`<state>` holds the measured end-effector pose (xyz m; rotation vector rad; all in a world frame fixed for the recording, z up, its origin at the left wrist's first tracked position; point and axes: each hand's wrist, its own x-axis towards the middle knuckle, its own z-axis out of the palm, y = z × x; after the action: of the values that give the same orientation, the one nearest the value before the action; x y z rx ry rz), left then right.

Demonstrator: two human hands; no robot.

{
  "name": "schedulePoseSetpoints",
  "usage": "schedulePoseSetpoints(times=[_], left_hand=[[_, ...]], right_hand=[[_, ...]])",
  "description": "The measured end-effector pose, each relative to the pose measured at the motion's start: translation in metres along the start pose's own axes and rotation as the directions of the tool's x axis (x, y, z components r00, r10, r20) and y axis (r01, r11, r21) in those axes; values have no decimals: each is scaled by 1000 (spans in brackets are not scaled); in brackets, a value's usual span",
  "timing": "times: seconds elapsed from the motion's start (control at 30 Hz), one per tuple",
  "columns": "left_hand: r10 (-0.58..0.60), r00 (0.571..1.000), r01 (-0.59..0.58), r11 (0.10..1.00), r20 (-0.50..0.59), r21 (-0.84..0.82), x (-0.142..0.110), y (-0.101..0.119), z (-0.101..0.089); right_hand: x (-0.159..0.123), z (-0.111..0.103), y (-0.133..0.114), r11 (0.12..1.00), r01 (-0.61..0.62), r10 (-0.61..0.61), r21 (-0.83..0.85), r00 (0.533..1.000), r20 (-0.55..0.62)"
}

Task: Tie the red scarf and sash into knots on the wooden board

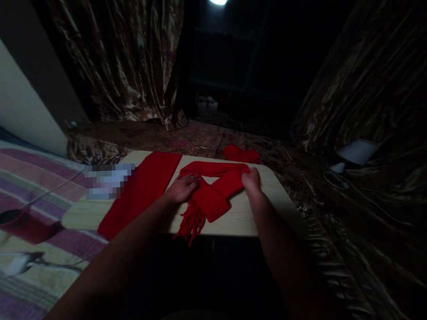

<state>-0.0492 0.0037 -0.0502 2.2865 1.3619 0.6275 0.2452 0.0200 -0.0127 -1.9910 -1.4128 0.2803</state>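
Note:
A red scarf [211, 200] with a fringe at its near end lies looped and folded across itself on a pale wooden board [237, 222]. My left hand [183, 187] rests on the scarf's left bend, fingers stretched out over the cloth. At the right bend, my right hand [251, 179] is closed round the scarf's edge. A second flat length of red cloth [140, 196] runs across the left part of the board, partly behind my left forearm.
Beyond the board's far edge lies another red cloth piece [240, 153]. On the striped bedspread [33, 170] to the left are a red cylindrical object [25, 227] and a white plug-like item [20, 263] with cables. Curtains [124, 55] hang behind; a white box-like object [358, 151] is at right.

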Motion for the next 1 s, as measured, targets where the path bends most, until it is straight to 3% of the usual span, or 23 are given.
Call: schedulePoseSetpoints(times=[0.1, 0.2, 0.3, 0.4, 0.6, 0.67, 0.77, 0.83, 1.0], left_hand=[[-17, 1000, 17, 999, 4, 29, 1, 3, 0], [-21, 1000, 21, 999, 7, 34, 2, 3, 1], [-34, 999, 33, 998, 18, 46, 1, 4, 1], [-53, 998, 50, 996, 34, 70, -1, 6, -1], [-51, 998, 48, 996, 30, 79, -3, 12, -3], [-38, 999, 36, 997, 17, 75, -4, 13, -3], [-18, 1000, 18, 996, 4, 84, -5, 16, -4], [-7, 1000, 8, 994, -4, 105, -6, 17, -5], [-2, 1000, -2, 986, 24, 169, -7, 16, -3]], right_hand=[[-8, -11, 9, 968, -22, 31, -250, 999, 34], [-23, -17, 9, 930, 128, -144, -344, 989, -20], [-38, -18, 2, 862, 385, -443, -331, 888, -121], [-49, -14, -4, 764, 562, -592, -316, 806, 1], [-57, -4, -2, 694, 596, -510, -405, 803, 307], [-55, -7, 0, 707, 575, -511, -411, 818, 266], [-47, -14, 2, 767, 461, -501, -446, 865, 32], [-36, -16, 2, 792, 393, -460, -468, 887, -32], [-4, -13, 4, 816, 395, -362, -423, 918, 159]])
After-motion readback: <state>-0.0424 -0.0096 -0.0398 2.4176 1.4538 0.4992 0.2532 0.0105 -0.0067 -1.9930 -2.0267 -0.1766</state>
